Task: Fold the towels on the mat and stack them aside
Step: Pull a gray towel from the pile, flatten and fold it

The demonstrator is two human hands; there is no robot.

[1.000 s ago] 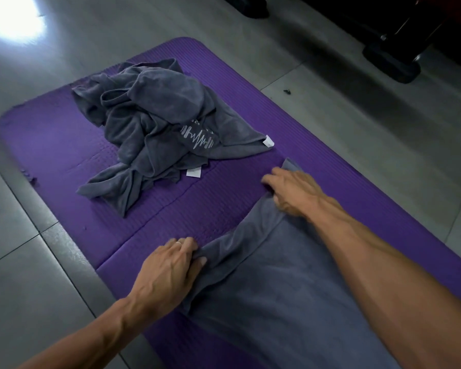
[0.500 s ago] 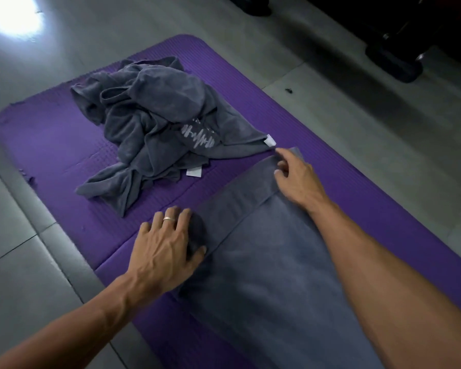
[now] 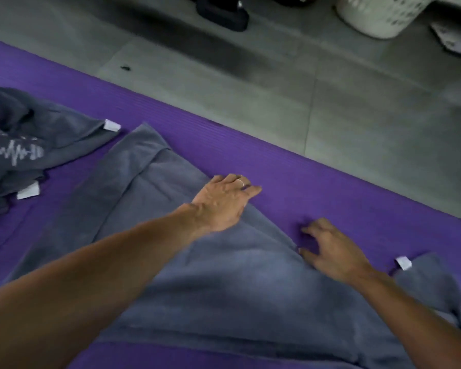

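Your hands have moved across the towel since half a second ago. Back then your left hand pressed the near corner and your right hand was at the far corner by the pile. Now both hands are at the towel's right edge, and your head has turned that way, so the pile has slid to the left side.

From your head camera: the gray towel [image 3: 224, 275] lies spread on the purple mat [image 3: 290, 169]. Its far end is folded over in a flap. Your left hand [image 3: 225, 201] lies flat on the towel's edge, fingers straight and close together, tips on the mat. It wears a ring. Your right hand [image 3: 333, 253] rests at the same edge, nearer to you, fingers spread and bent a little, holding nothing. The picture is blurry here.

The pile of towels [image 3: 24, 145] sits on the mat at the left. A white basket [image 3: 378, 14] stands on the gray floor [image 3: 330, 102] far off.
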